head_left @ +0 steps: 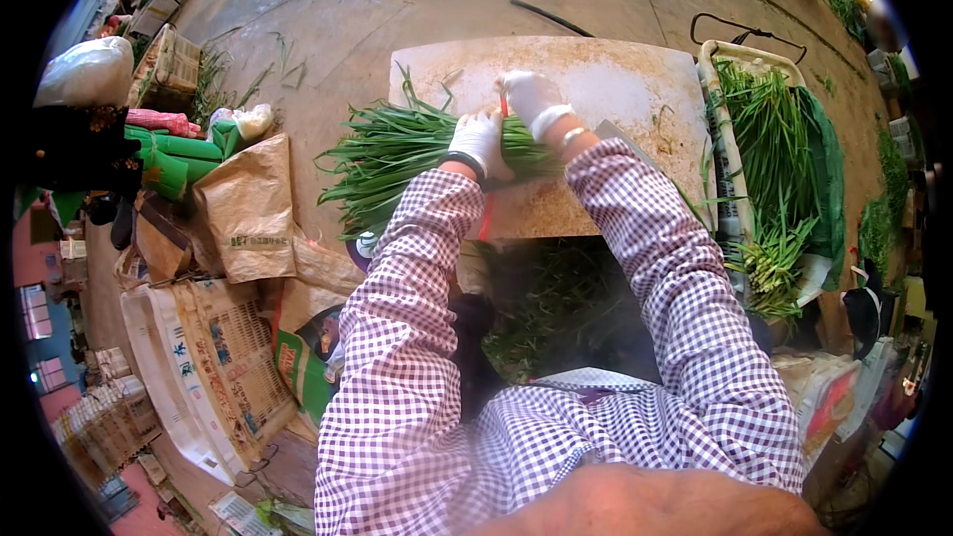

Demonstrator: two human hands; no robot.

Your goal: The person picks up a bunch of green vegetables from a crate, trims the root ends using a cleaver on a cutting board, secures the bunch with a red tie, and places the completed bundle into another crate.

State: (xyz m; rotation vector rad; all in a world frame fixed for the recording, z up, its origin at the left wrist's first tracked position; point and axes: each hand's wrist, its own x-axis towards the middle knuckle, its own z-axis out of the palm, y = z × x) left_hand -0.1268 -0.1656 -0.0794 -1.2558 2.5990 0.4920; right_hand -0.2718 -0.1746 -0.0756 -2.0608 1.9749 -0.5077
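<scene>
A bunch of chives (382,161) with long narrow green leaves lies across the left part of a worn white board (635,79), its leaf tips hanging past the board's left edge. My left hand (480,143), in a white glove, is closed over the bunch and presses it down. Just beyond it, my gloved right hand (533,97) is closed in a pinch on a red tie (504,102). The other end of the tie (485,217) shows on the near side of the bunch. The cut end of the bunch is partly hidden behind my right wrist.
To the right stands a white crate (723,139) with more chives (769,134) and a green sheet (826,169). A flat grey edge (617,131) shows beside my right sleeve. At left are brown sacks (248,203), a green bundle (171,161) and a white crate (189,367).
</scene>
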